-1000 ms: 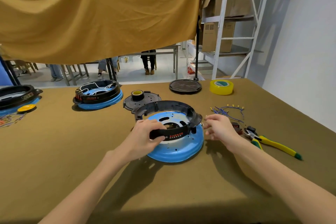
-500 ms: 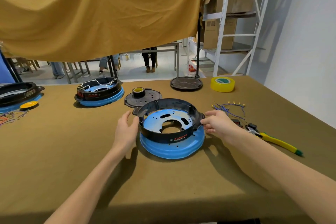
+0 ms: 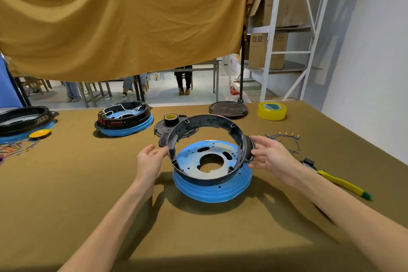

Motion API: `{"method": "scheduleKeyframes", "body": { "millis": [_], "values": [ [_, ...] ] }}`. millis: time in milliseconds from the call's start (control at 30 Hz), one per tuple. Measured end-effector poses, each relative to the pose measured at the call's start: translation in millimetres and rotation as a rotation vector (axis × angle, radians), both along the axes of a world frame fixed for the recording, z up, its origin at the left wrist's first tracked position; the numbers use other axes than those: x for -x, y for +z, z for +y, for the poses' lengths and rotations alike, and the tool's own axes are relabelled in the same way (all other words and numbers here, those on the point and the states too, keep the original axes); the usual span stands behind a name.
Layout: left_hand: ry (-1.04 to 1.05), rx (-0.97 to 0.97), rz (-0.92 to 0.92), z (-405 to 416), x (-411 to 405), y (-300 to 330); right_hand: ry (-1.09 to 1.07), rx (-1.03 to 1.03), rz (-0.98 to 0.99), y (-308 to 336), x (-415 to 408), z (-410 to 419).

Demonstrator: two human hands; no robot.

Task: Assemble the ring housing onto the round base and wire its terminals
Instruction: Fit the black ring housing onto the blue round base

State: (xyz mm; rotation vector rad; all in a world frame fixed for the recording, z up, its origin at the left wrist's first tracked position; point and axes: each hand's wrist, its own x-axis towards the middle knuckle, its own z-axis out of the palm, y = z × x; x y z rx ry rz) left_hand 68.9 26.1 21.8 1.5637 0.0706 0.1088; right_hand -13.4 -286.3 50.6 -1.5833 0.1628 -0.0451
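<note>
The black ring housing [image 3: 209, 122] is tilted, its far side raised and its near edge resting on the blue round base [image 3: 212, 190] in the middle of the table. My left hand [image 3: 150, 161] holds the ring's left tab between thumb and fingers. My right hand [image 3: 271, 158] grips the ring's right tab. A bundle of blue wires with yellow terminals [image 3: 284, 137] lies on the table just right of my right hand.
Yellow-handled pliers [image 3: 340, 181] lie at the right. A yellow tape roll [image 3: 272, 111] and a dark round lid [image 3: 228, 108] sit at the back. An assembled wired unit [image 3: 124, 118], a black plate with a small tape roll [image 3: 171, 119] and another unit [image 3: 24, 119] stand left.
The ring lay flat on the base; both hands have now tipped it up, lifting its far side. My left hand shifted from the ring's front to its left tab.
</note>
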Motion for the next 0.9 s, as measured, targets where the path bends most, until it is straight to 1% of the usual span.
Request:
{"method": "scheduleKeyframes", "body": {
  "millis": [133,233,300,400,500,600,667,733,767,900],
  "values": [
    [-0.076,-0.067,-0.129,4,-9,16,-0.015,0.061,-0.133,10,0,-7],
    [-0.118,-0.044,-0.185,3,-22,18,-0.133,0.18,-0.231,14,-5,-4],
    [-0.139,-0.069,-0.224,0,-31,16,-0.209,0.219,-0.267,13,-10,-4],
    [-0.14,-0.139,-0.296,-5,-39,14,-0.28,0.23,-0.27,9,-18,-7],
    [-0.198,-0.284,-0.384,-6,-40,11,-0.312,0.27,-0.198,8,-19,-9],
    [-0.23,-0.334,-0.424,4,-41,14,-0.278,0.133,-0.093,14,-14,-5],
    [-0.243,-0.265,-0.384,11,-40,15,-0.281,-0.02,-0.062,20,-11,-2],
    [-0.281,-0.14,-0.288,17,-33,15,-0.312,-0.157,-0.057,26,-5,3],
    [-0.299,-0.095,-0.257,18,-31,15,-0.331,-0.182,-0.049,28,-3,4],
    [-0.317,-0.027,-0.208,13,-25,23,-0.374,-0.176,0.002,32,0,13]
  ]
}}
